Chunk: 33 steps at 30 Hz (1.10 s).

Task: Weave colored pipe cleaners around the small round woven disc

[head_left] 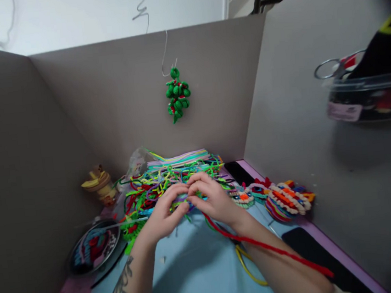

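My left hand (166,213) and my right hand (214,200) meet in the middle, just in front of a heap of coloured pipe cleaners (180,168). Thumb and fingers of each are closed in a pinch, the fingertips almost touching. A long red pipe cleaner (260,243) comes out from under my right hand and runs across the right forearm. Its held end is hidden by the fingers, as is whatever my left fingertips pinch. A yellow loop (248,268) lies beside the right forearm on the blue tabletop cover (193,266).
Grey panels (134,88) enclose three sides. A green-and-red ornament (177,95) hangs from a wire hook. Round pipe-cleaner pieces (287,200) sit at right, near a dark flat object (316,250). At left are a bowl (96,246) and a small pot (100,185); scissors (328,69) rest in a wall-mounted container (370,97).
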Available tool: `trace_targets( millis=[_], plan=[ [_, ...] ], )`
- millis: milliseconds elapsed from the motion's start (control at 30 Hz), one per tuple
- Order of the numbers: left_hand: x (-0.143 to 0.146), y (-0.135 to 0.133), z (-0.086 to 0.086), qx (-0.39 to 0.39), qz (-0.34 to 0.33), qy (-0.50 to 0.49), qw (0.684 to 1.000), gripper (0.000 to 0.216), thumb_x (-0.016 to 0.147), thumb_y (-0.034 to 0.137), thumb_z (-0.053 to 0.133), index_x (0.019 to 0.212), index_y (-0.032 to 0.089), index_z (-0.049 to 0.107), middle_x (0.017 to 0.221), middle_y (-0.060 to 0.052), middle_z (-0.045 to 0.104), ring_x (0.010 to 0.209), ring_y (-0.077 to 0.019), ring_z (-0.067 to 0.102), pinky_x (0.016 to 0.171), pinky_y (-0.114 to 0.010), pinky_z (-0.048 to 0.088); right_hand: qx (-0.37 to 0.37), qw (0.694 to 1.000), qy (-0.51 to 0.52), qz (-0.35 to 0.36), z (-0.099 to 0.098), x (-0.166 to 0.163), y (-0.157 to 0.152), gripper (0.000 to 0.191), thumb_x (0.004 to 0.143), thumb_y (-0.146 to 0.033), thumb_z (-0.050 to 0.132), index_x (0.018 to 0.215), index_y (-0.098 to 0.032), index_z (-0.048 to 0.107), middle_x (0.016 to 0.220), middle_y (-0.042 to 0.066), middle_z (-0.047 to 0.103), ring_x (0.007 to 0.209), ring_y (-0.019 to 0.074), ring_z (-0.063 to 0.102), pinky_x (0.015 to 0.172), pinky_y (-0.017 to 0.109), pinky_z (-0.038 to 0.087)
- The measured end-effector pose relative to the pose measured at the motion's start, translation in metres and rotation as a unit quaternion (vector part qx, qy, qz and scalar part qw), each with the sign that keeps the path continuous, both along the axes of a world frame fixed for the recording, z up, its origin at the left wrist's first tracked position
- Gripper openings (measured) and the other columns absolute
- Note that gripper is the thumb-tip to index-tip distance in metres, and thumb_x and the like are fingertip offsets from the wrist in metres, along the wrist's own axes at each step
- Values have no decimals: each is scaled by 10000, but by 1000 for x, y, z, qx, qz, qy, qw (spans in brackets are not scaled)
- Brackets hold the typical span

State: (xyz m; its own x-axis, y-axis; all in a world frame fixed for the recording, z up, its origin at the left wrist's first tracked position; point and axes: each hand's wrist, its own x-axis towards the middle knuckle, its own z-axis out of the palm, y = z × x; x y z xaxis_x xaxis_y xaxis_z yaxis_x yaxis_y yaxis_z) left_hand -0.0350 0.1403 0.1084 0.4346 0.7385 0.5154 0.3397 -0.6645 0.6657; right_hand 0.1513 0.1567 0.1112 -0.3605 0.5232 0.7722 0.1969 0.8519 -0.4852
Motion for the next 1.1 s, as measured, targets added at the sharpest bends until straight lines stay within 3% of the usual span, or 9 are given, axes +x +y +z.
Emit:
trace_targets(
  millis=[167,333,433,567,967,1100],
  plan=[
    [1,-1,4,-49,46,-48,997,181,865,272,578,1016,192,635,1047,-69,659,1025,-206,597,928,-332,453,-27,999,20,12,2,2,2,68,820,-144,610,839,-209,616,988,57,555,981,181,566,879,346,470],
    [-5,3,-2,-80,80,-132,985,230,843,313,609,1040,202,651,1073,-70,667,1024,-219,610,890,-333,479,-54,997,53,-2,4,10,7,138,810,-137,609,915,-220,644,954,52,584,958,188,576,869,358,463],
    [-7,6,-7,-79,84,-196,974,235,839,319,615,1043,207,653,1092,-73,671,1063,-230,603,931,-351,464,-52,996,67,-24,3,10,9,135,818,-133,586,899,-224,644,909,46,597,920,187,575,834,354,467],
    [-7,7,-10,-78,64,-245,964,203,846,285,610,1041,243,651,1090,-43,674,1068,-210,603,956,-348,451,-54,996,72,2,2,6,7,114,814,-139,603,889,-214,644,890,44,607,876,176,584,783,327,478],
    [-5,1,-5,7,35,-181,983,215,848,254,608,1058,221,643,1090,-76,669,1094,-234,581,982,-402,435,-179,981,71,3,0,6,11,94,744,-143,637,728,-189,718,737,25,625,697,140,592,635,275,461],
    [-3,-2,2,41,34,-161,986,198,849,238,606,1040,217,652,1086,-86,666,1092,-241,587,971,-410,445,-279,953,113,31,2,5,8,52,719,-183,648,764,-188,673,712,3,646,663,134,594,626,268,469]
  ],
)
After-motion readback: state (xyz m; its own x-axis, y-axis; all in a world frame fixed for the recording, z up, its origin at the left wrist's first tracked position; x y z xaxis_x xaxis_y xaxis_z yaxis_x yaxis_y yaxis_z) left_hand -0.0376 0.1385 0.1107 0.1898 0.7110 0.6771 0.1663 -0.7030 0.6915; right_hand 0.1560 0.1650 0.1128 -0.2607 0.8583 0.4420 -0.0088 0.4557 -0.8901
